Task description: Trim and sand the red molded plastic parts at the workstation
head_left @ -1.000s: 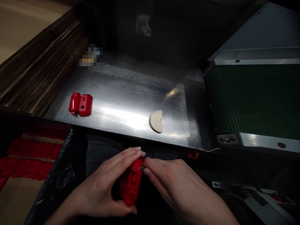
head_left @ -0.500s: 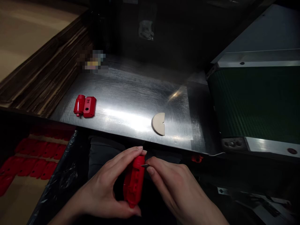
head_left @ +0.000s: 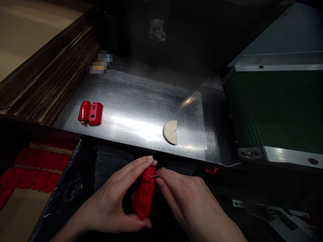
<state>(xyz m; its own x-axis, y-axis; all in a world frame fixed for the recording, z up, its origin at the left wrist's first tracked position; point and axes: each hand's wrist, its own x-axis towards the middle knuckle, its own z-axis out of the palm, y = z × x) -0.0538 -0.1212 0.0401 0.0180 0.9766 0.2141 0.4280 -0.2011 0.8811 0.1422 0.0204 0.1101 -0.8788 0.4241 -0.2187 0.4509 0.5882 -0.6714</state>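
My left hand (head_left: pixel 113 198) grips a red plastic molded part (head_left: pixel 145 195) by its two ends, fingers on top and thumb below. Between the thumb and forefinger of my right hand (head_left: pixel 186 198) is a small thin blade (head_left: pixel 153 176), its tip touching the part near the upper end. The blade's handle is hidden inside the right hand. On the metal table ahead lie another red plastic part (head_left: pixel 91 113), made of a cylinder beside a flat body, and a beige half-disc (head_left: pixel 171 132) with a notch in its straight edge.
Stacked cardboard sheets (head_left: pixel 45 70) stand at the left. A green conveyor belt (head_left: pixel 275 111) runs at the right. Several red parts (head_left: pixel 32 178) lie in rows in a plastic-lined box at lower left. The metal table's front edge (head_left: pixel 141 150) is just beyond my hands.
The blade and the red part stay in nearly the same place, with the part tilted very slightly. The whole view has shifted a little.
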